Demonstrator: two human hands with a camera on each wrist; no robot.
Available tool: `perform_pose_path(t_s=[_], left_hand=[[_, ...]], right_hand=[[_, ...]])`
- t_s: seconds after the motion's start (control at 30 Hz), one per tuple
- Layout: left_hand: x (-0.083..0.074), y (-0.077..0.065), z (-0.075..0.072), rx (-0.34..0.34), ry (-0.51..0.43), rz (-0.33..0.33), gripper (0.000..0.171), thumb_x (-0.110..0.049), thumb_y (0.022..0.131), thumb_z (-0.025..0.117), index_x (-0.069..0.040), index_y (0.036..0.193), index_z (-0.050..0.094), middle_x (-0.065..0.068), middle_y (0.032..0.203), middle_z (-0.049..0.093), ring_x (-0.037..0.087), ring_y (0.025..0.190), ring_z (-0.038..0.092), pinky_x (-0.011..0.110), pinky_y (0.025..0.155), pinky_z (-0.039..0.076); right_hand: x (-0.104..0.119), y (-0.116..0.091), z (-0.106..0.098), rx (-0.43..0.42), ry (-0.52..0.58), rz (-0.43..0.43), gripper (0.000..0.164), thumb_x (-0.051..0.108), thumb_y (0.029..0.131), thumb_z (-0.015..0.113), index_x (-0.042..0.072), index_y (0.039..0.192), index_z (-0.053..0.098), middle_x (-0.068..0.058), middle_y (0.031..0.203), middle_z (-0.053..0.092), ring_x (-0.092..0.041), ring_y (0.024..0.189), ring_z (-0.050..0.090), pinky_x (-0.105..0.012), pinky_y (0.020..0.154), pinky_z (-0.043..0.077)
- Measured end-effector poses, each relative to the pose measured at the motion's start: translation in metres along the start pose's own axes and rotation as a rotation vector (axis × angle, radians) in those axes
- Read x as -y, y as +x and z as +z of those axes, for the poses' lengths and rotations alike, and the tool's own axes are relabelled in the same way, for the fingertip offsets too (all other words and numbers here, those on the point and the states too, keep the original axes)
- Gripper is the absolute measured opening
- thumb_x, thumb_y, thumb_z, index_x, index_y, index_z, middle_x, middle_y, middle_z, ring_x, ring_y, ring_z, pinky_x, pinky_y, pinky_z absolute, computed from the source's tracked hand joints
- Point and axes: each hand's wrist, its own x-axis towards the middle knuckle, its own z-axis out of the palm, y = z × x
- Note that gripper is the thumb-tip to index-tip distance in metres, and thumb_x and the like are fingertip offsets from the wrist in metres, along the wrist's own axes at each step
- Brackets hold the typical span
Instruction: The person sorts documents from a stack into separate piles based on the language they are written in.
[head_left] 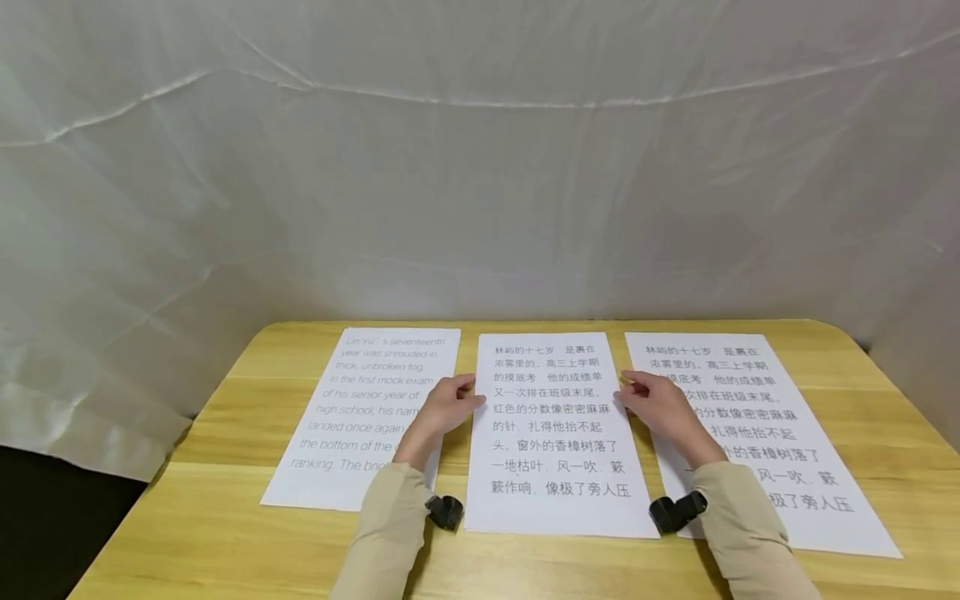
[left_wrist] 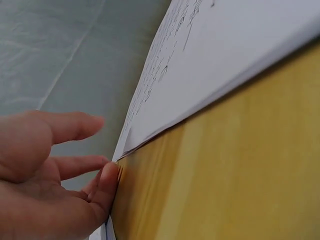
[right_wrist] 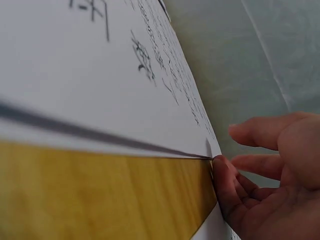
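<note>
A sheet of paper (head_left: 551, 508) printed with large Chinese characters lies between my two hands on the wooden table. By its left edge is my left hand (head_left: 447, 406), fingertips touching or very near the edge. My right hand (head_left: 658, 406) is placed likewise at the right edge. In the left wrist view the thumb of the left hand (left_wrist: 45, 175) stands apart from the paper, while lower fingers meet the edge of the sheet (left_wrist: 240, 50). The right wrist view has the right hand (right_wrist: 272, 175) with fingertips against the edge of the sheet (right_wrist: 75, 80), its upper digit raised clear of it.
On the left lies a sheet of English text (head_left: 300, 487), partly under the left forearm. A second Chinese-text sheet (head_left: 847, 533) lies on the right, partly hidden by the right arm. Behind the table (head_left: 187, 517) hangs a grey cloth (head_left: 480, 208).
</note>
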Motion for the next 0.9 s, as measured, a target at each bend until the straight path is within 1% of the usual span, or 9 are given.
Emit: perform_pose_path(t_s=[0.03, 0.13, 0.23, 0.27, 0.37, 0.47, 0.57, 0.73, 0.9], left_hand=[[-0.0002, 0.0004, -0.0001, -0.002, 0.011, 0.007, 0.042, -0.008, 0.091, 0.063, 0.009, 0.129, 0.054, 0.008, 0.095, 0.052, 0.019, 0.085, 0.045, 0.027, 0.071, 0.039], [-0.0015, 0.0017, 0.0004, 0.006, 0.062, 0.052, 0.016, -0.006, 0.091, 0.062, 0.009, 0.093, 0.056, 0.003, 0.071, 0.037, 0.016, 0.066, 0.035, 0.025, 0.059, 0.030], [-0.0028, 0.0022, 0.0014, 0.002, 0.091, 0.094, 0.027, -0.004, 0.090, 0.061, -0.003, 0.071, 0.042, 0.000, 0.061, 0.027, 0.014, 0.057, 0.027, 0.025, 0.055, 0.025], [-0.0033, 0.0024, 0.0018, 0.001, 0.093, 0.101, 0.035, -0.004, 0.089, 0.061, -0.006, 0.069, 0.033, 0.000, 0.060, 0.025, 0.014, 0.055, 0.025, 0.024, 0.054, 0.024], [-0.0033, 0.0025, 0.0031, -0.002, 0.073, 0.099, 0.034, -0.004, 0.090, 0.061, -0.008, 0.070, 0.034, -0.001, 0.060, 0.025, 0.013, 0.054, 0.025, 0.024, 0.054, 0.024], [-0.0041, 0.0030, 0.0036, 0.002, 0.065, 0.073, 0.022, -0.005, 0.091, 0.061, -0.002, 0.078, 0.044, 0.000, 0.062, 0.026, 0.014, 0.057, 0.027, 0.025, 0.055, 0.025], [-0.0054, 0.0032, 0.0039, 0.009, 0.057, 0.034, 0.013, -0.007, 0.092, 0.061, 0.004, 0.098, 0.056, 0.002, 0.066, 0.030, 0.015, 0.061, 0.030, 0.026, 0.057, 0.026], [-0.0058, 0.0023, 0.0047, 0.007, 0.046, -0.012, 0.043, -0.009, 0.093, 0.062, 0.010, 0.131, 0.052, 0.009, 0.090, 0.049, 0.018, 0.080, 0.041, 0.027, 0.066, 0.036], [-0.0052, 0.0028, 0.0057, 0.006, 0.036, -0.038, 0.056, -0.011, 0.093, 0.063, 0.008, 0.141, 0.042, 0.013, 0.113, 0.054, 0.020, 0.092, 0.046, 0.028, 0.075, 0.042]], right_hand=[[-0.0002, 0.0004, 0.0003, 0.004, -0.009, -0.002, 0.055, 0.019, 0.095, 0.059, -0.010, 0.139, 0.043, -0.021, 0.114, 0.059, -0.029, 0.094, 0.053, -0.036, 0.077, 0.044], [0.0005, 0.0015, 0.0020, 0.020, -0.033, -0.009, 0.055, 0.019, 0.095, 0.060, -0.011, 0.138, 0.044, -0.019, 0.113, 0.059, -0.029, 0.095, 0.051, -0.039, 0.080, 0.042], [0.0013, 0.0030, 0.0030, 0.033, -0.064, -0.021, 0.055, 0.020, 0.094, 0.060, -0.013, 0.136, 0.045, -0.019, 0.110, 0.059, -0.030, 0.095, 0.050, -0.041, 0.080, 0.042], [0.0016, 0.0034, 0.0036, 0.035, -0.072, -0.024, 0.055, 0.020, 0.094, 0.061, -0.013, 0.135, 0.046, -0.019, 0.110, 0.059, -0.030, 0.094, 0.050, -0.040, 0.079, 0.042], [0.0006, 0.0042, 0.0045, 0.039, -0.092, -0.023, 0.055, 0.020, 0.093, 0.061, -0.014, 0.134, 0.047, -0.020, 0.108, 0.058, -0.030, 0.092, 0.049, -0.039, 0.075, 0.041], [-0.0007, 0.0045, 0.0056, 0.038, -0.099, -0.022, 0.054, 0.020, 0.093, 0.062, -0.014, 0.133, 0.048, -0.020, 0.107, 0.058, -0.029, 0.090, 0.049, -0.038, 0.073, 0.040], [-0.0018, 0.0045, 0.0061, 0.035, -0.099, -0.024, 0.054, 0.020, 0.093, 0.062, -0.013, 0.134, 0.048, -0.020, 0.108, 0.057, -0.029, 0.090, 0.049, -0.037, 0.073, 0.039], [-0.0031, 0.0044, 0.0065, 0.024, -0.089, -0.028, 0.054, 0.020, 0.093, 0.060, -0.012, 0.135, 0.047, -0.023, 0.113, 0.056, -0.030, 0.093, 0.049, -0.039, 0.076, 0.041], [-0.0023, 0.0038, 0.0081, 0.013, -0.080, -0.021, 0.052, 0.020, 0.094, 0.059, -0.009, 0.136, 0.047, -0.026, 0.121, 0.057, -0.032, 0.100, 0.053, -0.045, 0.086, 0.044]])
